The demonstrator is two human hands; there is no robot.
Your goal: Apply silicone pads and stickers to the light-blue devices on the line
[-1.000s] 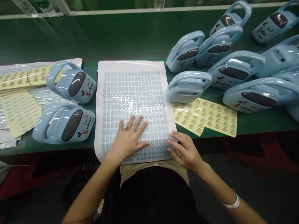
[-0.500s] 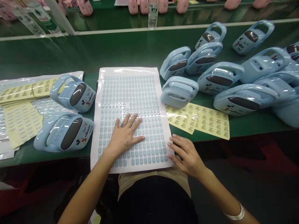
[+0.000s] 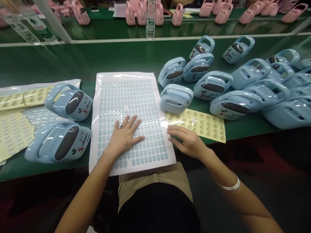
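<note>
Sheet of small pale blue pads [image 3: 126, 76], lying squarely before me on the green desk [image 3: 121, 58], viewed through the head camera. My left hand [image 3: 125, 137] rests fully open on the sheet, 5 fingers spread, holding nothing, apparently to keep the sheet flat. My right hand [image 3: 187, 140] is half open at the sheet's right edge, evidently empty. Right of the sheet: yellow label sheet [image 3: 201, 126] and blue handled cases [image 3: 176, 98], within reach. Left of the sheet: 2 more cases [image 3: 58, 144].

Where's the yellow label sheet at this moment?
Head view: the yellow label sheet lies right of the white sheet of blue stickers, by the right hand.
</note>
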